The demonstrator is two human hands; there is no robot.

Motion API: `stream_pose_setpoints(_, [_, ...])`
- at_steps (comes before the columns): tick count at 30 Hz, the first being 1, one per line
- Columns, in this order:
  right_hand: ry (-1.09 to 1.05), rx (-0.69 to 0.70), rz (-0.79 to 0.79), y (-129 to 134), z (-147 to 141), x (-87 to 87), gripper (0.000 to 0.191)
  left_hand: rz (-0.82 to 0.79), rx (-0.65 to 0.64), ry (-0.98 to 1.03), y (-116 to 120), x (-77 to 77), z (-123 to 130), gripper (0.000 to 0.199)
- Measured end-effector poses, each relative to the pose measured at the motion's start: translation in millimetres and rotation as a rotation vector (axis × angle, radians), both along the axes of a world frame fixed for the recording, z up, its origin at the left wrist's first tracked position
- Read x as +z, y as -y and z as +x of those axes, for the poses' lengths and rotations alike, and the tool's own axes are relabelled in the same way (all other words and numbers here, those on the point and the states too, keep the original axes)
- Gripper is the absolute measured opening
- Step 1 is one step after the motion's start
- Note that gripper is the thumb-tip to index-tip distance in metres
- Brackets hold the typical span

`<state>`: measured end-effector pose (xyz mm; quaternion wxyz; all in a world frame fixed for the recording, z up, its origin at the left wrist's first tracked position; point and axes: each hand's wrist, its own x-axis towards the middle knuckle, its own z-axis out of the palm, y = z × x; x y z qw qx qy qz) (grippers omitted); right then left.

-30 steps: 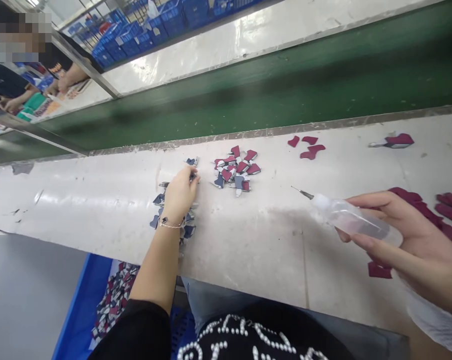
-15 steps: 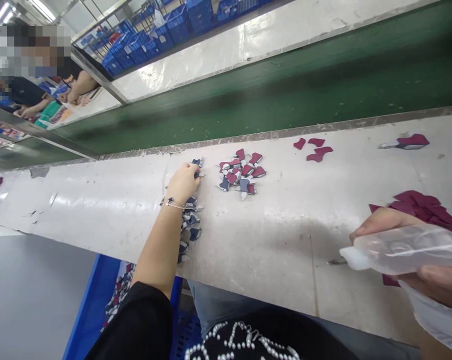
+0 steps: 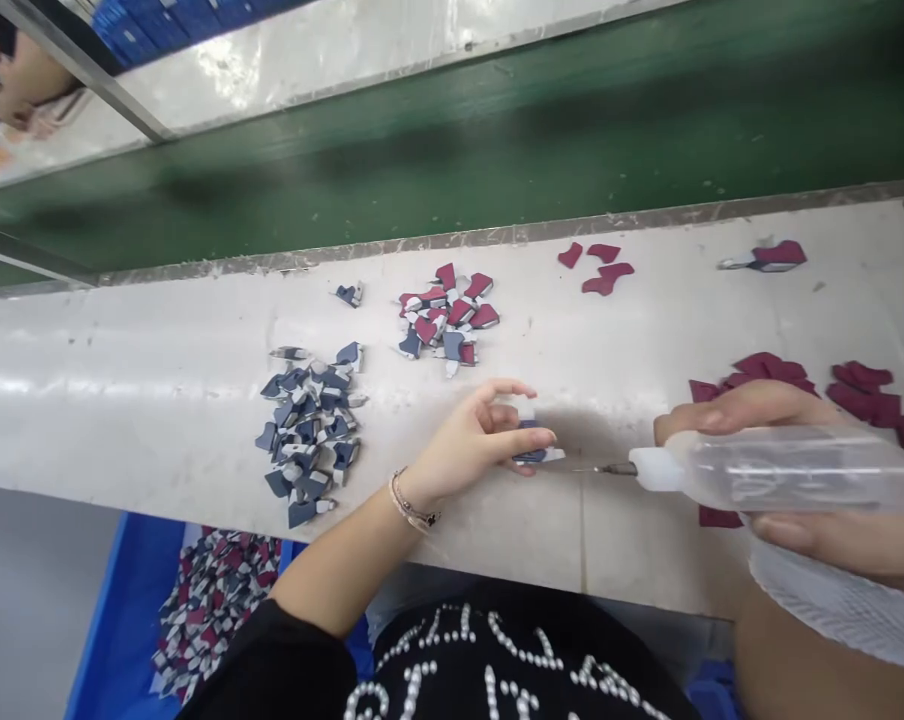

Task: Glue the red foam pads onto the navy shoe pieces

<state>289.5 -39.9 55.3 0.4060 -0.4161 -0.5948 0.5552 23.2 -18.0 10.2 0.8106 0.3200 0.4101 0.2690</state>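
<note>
Between thumb and fingers, my left hand (image 3: 489, 435) pinches a small navy and white piece (image 3: 528, 455) over the middle of the table. My right hand (image 3: 759, 410) is wrapped round a clear squeeze bottle (image 3: 782, 470), whose thin metal needle tip points left, a short way from that piece. A heap of navy and white pieces (image 3: 309, 430) lies left of my left hand. Beyond the hand sits a smaller pile of maroon and white pieces (image 3: 459, 312), with a few navy ones. Flat maroon pieces (image 3: 767, 372) lie partly behind my right hand.
A blue bin (image 3: 111, 610) full of mixed pieces stands below the table's left front edge. Four-odd loose maroon pieces (image 3: 608, 278) and one finished-looking part (image 3: 778, 256) lie near the back edge. A green strip (image 3: 452, 150) runs behind. Part of another person's arm shows top left.
My left hand has moved right, from the navy heap to the middle, with a navy piece in it. The bottle is now level, its needle near that piece. The view has shifted.
</note>
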Motion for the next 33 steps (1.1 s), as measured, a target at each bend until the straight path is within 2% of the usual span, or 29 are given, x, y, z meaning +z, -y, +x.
stream_pose_setpoints(3, [0.057,-0.057,-0.010,-1.9,-4.3,-0.4,0.036,-0.026,-0.021,0.041,1.9,-12.8,-0.4,0.046])
stream_pose_setpoints(7, [0.151,-0.159,-0.053,-4.6,-21.5,0.5,0.026,0.021,-0.031,0.144,7.3,-16.0,-3.1,0.062])
stream_pose_setpoints(10, [0.211,-0.248,-0.077,-1.2,-36.0,4.6,0.025,0.067,0.035,0.099,14.4,-16.8,0.9,0.051])
stream_pose_setpoints(13, [0.276,-0.262,-0.121,6.8,-48.6,10.5,0.027,0.074,0.111,0.063,21.3,-19.2,7.5,0.053])
stream_pose_setpoints(17, [0.387,-0.328,-0.102,12.7,-59.5,15.7,0.025,0.108,0.083,-0.025,27.4,-22.6,11.2,0.057])
stream_pose_setpoints(23, [0.415,-0.249,0.062,5.1,-58.0,11.2,0.027,0.131,0.036,-0.064,28.2,-22.5,10.4,0.065])
stream_pose_setpoints(26, [0.430,-0.204,0.069,4.4,-55.7,9.1,0.029,0.133,0.044,-0.058,27.4,-20.2,12.6,0.066])
stream_pose_setpoints(33, [0.460,-0.234,0.084,7.0,-56.9,9.9,0.030,0.117,0.071,-0.014,24.7,-16.6,15.2,0.068])
